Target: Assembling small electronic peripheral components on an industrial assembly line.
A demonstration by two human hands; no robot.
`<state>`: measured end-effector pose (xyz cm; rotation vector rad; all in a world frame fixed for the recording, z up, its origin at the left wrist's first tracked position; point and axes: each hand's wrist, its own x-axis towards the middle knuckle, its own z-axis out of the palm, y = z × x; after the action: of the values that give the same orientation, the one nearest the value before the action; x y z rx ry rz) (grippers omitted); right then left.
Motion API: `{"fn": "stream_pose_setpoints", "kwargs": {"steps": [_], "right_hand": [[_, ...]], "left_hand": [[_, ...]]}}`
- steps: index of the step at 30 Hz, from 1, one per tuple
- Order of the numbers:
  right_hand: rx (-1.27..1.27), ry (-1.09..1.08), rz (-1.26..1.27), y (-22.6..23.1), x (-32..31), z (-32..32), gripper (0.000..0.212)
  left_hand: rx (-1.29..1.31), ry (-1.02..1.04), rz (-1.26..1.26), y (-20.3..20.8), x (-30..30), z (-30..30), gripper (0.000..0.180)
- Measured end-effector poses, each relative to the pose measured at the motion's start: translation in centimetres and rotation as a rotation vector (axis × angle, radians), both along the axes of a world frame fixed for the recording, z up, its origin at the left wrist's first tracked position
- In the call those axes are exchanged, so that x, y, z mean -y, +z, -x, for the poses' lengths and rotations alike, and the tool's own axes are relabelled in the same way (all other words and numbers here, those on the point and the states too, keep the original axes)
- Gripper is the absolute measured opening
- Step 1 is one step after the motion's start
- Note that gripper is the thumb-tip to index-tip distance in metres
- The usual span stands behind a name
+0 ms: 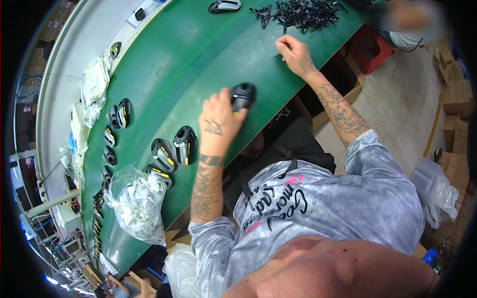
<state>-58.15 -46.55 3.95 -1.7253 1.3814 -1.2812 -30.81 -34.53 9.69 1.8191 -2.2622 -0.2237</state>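
My left hand point(217, 121) is closed on the edge of a black and grey molded part point(243, 97), a rounded shell shape that is partly hidden and smeared by motion. My right hand point(294, 53) is raised over the green table further right, fingers curled in a pinch; whatever they hold, if anything, is too small to name. Beside my left wrist lie two similar black and grey parts with yellow strips, a nearer one point(185, 145) and another point(163, 155). Beyond my right hand sits a heap of small black strap-like pieces point(305, 16).
A clear plastic bag point(136, 206) of whitish contents rests at the left on the green table point(194, 59). More molded parts point(119, 114) line its far side, and one point(224, 6) lies at the top. A red stool point(370, 52) and cardboard boxes point(454, 94) stand at the right.
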Motion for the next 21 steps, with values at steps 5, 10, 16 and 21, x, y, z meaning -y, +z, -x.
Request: {"fn": "stream_pose_setpoints", "kwargs": {"steps": [5,10,16,21], "right_hand": [[-0.098,-0.059,0.018,0.4,-0.6,0.4,0.019],[-0.448,0.014,0.190,0.4,-0.5,-0.7,0.015],[-0.318,-0.021,-0.010,2.0,-0.6,-0.4,0.015],[-0.310,-0.034,-0.006,1.8,-0.3,-0.7,0.014]], "left_hand": [[0.226,0.252,0.326,-0.4,10.8,-5.4,0.092],[0.047,0.032,0.383,0.9,21.3,-2.3,0.074],[0.101,-0.277,0.412,-0.5,30.9,5.0,0.061],[0.274,-0.219,0.339,-2.3,33.7,6.6,0.085]]}}
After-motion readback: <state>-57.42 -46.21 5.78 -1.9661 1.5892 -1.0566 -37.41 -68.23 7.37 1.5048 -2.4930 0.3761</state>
